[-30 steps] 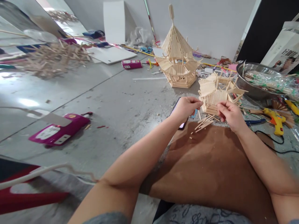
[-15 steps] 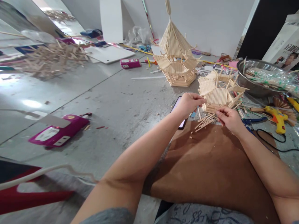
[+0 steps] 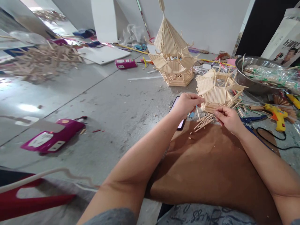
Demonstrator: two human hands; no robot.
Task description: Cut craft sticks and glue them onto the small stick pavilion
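My left hand (image 3: 189, 104) is closed in a pinch at the left front side of a small wooden-stick pavilion (image 3: 217, 93); what its fingertips hold is too small to name. Just in front of the pavilion, my right hand (image 3: 226, 117) is also pinched, beside a loose pile of thin wooden sticks (image 3: 203, 122); whether a stick is in its fingers I cannot make out. A brown sheet (image 3: 211, 168) lies beneath the pile. Partly covered by my left hand is a phone (image 3: 181, 124). Farther back stands a taller stick pavilion (image 3: 172, 43) with a pointed roof.
To the right are a yellow glue gun (image 3: 278, 117) with a black cord, blue-handled pliers (image 3: 254, 119) and a metal bowl (image 3: 239, 70) of wrapped sticks. A magenta power strip (image 3: 53, 136) lies left, with a big heap of sticks (image 3: 49, 61) behind it.
The view has shifted slightly to the right, so things sit a little farther left. Both hands keep nearly the same pinched pose beside the small pavilion.
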